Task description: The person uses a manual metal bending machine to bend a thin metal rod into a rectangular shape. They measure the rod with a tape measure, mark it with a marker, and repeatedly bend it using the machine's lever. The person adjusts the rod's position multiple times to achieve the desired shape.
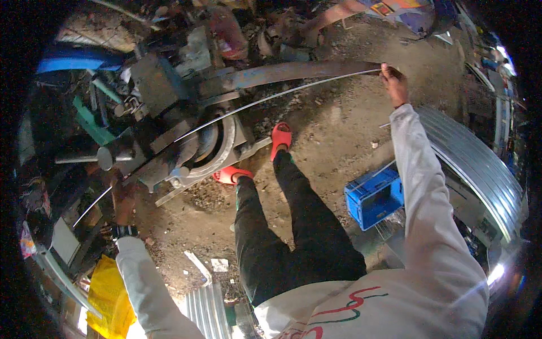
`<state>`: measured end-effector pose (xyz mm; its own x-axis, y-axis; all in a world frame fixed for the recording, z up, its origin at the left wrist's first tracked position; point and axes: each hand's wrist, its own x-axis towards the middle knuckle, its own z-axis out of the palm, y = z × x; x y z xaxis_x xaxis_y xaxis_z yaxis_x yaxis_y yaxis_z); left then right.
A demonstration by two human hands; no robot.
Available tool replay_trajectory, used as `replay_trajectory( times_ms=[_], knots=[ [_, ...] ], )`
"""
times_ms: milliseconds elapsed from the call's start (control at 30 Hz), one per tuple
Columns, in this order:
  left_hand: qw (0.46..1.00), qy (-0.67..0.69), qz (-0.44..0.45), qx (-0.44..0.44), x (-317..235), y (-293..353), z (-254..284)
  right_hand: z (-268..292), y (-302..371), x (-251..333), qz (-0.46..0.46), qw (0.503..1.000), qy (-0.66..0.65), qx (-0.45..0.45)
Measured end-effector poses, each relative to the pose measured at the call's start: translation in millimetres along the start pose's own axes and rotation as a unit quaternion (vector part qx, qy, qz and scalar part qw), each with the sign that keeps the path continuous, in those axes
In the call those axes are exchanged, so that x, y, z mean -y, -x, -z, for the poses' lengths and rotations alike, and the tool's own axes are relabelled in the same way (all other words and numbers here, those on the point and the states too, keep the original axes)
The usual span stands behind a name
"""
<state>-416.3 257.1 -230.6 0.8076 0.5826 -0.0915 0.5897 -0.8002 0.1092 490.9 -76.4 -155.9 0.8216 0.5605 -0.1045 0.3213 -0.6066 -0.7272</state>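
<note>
A long thin metal rod (pixel 271 97) slants across the front of a heavy metal machine (pixel 212 141) with a curved frame. My right hand (pixel 395 85), arm stretched out to the far right, is closed at the rod's upper end. The tip of a broad, rusty metal bar (pixel 293 70) meets the same fingers; I cannot tell whether they grip it too. At the machine's left side my left hand (pixel 123 198) lies in shadow by the rod's lower part, a dark band on its wrist. Its fingers are hard to make out. Beyond that hand the rod's other end sticks out lower left.
Scrap metal (pixel 197 48) piles up behind the machine. On the dirt floor to my right stands a blue crate (pixel 375 198), with corrugated metal sheets (pixel 468 152) beyond it. A yellow bag (pixel 110 294) lies lower left. My feet in red slides (pixel 280 135) are close to the machine's base.
</note>
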Motion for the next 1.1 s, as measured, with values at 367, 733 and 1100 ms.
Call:
replay_trajectory(
  times_ms=[367, 733, 1100],
  knots=[
    [0.998, -0.048, -0.027, -0.001, 1, 4, 1, 0, 38, 46, -0.113, 0.99, -0.003, 0.088],
    [0.999, 0.038, 0.009, 0.003, 1, 0, 3, 70, 6, 49, -0.11, 0.991, -0.054, 0.046],
    [0.894, 0.416, 0.142, -0.087, -73, -57, 51, -57, 23, 125, 0.112, 0.992, 0.004, 0.065]
  ],
)
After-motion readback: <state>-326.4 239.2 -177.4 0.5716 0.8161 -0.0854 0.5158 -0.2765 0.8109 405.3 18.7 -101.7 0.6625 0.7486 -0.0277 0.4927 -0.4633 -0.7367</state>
